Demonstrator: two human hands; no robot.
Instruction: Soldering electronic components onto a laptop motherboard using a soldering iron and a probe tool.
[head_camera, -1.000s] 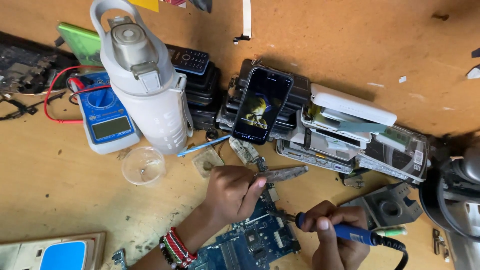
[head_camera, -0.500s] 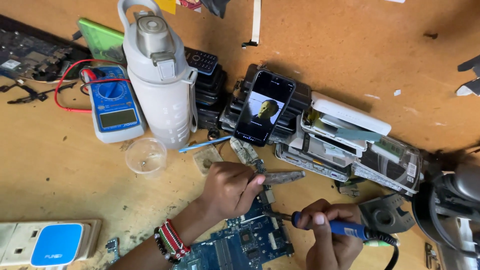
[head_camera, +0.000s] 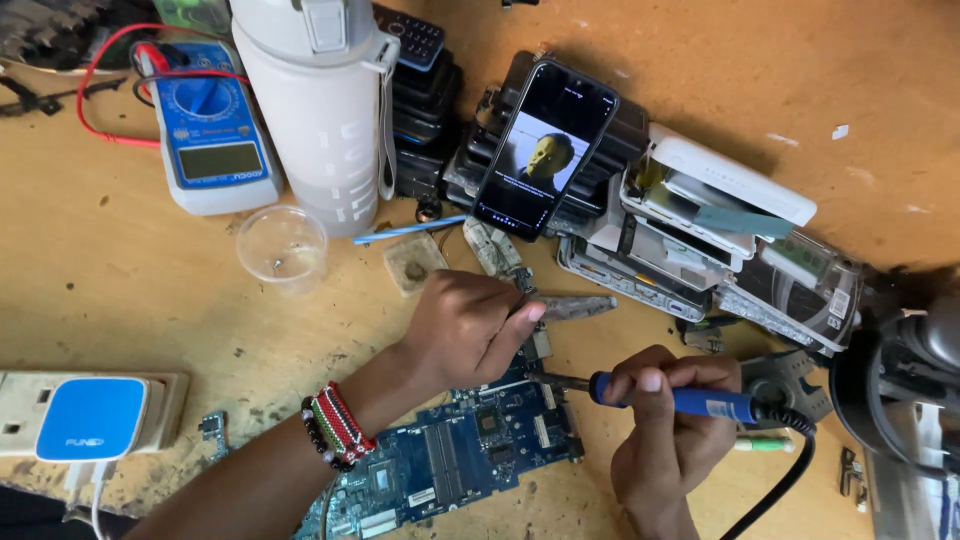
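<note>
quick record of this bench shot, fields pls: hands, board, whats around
left hand: left hand pinches tweezers over the board's upper edge
right hand: right hand grips a blue-handled soldering iron, tip aimed at the same edge
board: blue circuit board flat on the wooden bench
behind: smartphone with lit screen propped on stacked devices, white bottle, blue multimeter
near left: clear plastic cup, blue and white charger
wrist: beaded bracelet

Left wrist (head_camera: 335, 428): red, white, black, seemingly green beaded bracelets; forearms bare.
</note>
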